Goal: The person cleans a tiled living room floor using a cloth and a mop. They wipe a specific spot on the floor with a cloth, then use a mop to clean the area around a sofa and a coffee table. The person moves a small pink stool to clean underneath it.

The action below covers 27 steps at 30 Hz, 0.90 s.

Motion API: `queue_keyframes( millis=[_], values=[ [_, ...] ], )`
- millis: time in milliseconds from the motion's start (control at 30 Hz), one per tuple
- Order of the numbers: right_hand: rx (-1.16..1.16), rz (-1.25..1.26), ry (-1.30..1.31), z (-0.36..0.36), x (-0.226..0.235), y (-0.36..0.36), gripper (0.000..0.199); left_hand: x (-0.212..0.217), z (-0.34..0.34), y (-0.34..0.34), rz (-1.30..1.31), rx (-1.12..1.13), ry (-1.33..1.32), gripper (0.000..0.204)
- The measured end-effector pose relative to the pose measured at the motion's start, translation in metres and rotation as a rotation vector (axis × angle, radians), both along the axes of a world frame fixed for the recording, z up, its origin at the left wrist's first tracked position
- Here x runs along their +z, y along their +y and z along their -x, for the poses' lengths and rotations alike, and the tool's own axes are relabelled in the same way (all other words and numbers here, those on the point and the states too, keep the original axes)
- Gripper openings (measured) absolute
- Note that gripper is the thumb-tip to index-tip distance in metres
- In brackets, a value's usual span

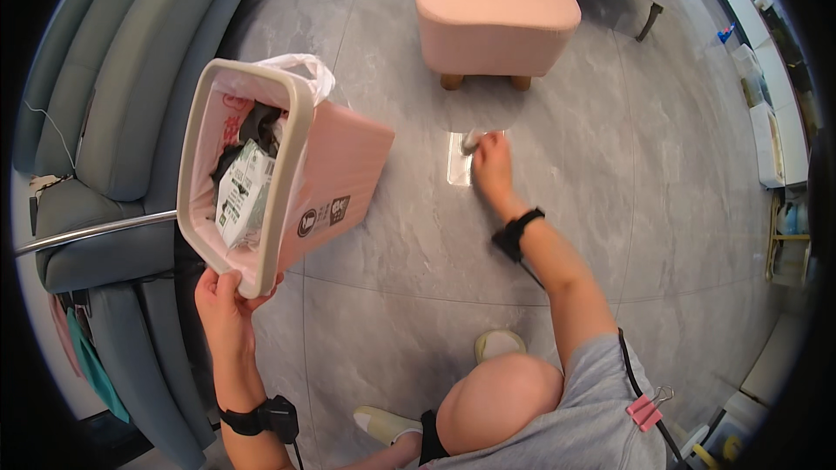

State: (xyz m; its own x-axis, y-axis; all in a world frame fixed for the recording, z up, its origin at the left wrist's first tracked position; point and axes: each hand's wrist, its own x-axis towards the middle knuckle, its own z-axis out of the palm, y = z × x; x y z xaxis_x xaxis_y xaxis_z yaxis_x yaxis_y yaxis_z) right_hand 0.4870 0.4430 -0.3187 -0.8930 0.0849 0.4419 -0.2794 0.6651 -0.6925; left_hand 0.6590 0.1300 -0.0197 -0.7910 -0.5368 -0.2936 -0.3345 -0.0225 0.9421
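Observation:
My left hand (228, 300) is closed on the near corner of the rim of a pink trash bin (340, 183), which is tilted with its mouth toward me. A thin white bag (305, 74) lines it; inside lie a white-and-green printed package (246, 191) and dark crumpled waste (259, 126). Out on the floor, my right hand (495, 165) has its fingers curled together at a flat, shiny clear plastic piece (458, 172). A small greyish rounded thing (470, 141) shows at the fingertips. The fingers hide what exactly they hold.
A pink stool (496, 0) with wooden feet stands ahead on the grey tiled floor (392, 235). Along the left runs a grey sofa (157, 78), with a metal bar (96, 233) beside the bin. Shelves with containers (766, 144) line the right. My slippered feet (498, 345) are below.

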Motion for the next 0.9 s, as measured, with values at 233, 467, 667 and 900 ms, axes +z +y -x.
queue_keyframes(
  millis=[233,467,667,900],
  values=[
    [0.399,-0.166,-0.076,-0.038,-0.022,-0.058,0.003,-0.006,0.002,0.001,-0.018,-0.003,-0.027,0.035],
    [0.848,0.108,-0.294,-0.178,0.004,-0.077,0.009,-0.003,-0.002,-0.004,-0.048,0.032,-0.027,0.035],
    [0.302,0.013,-0.121,-0.052,0.02,-0.062,0.025,0.0,0.0,-0.011,-0.035,-0.087,-0.03,0.034],
    [1.031,-0.071,-0.064,-0.162,0.005,-0.137,0.019,-0.024,0.044,0.035,-0.024,-0.226,-0.009,0.038]
  ],
)
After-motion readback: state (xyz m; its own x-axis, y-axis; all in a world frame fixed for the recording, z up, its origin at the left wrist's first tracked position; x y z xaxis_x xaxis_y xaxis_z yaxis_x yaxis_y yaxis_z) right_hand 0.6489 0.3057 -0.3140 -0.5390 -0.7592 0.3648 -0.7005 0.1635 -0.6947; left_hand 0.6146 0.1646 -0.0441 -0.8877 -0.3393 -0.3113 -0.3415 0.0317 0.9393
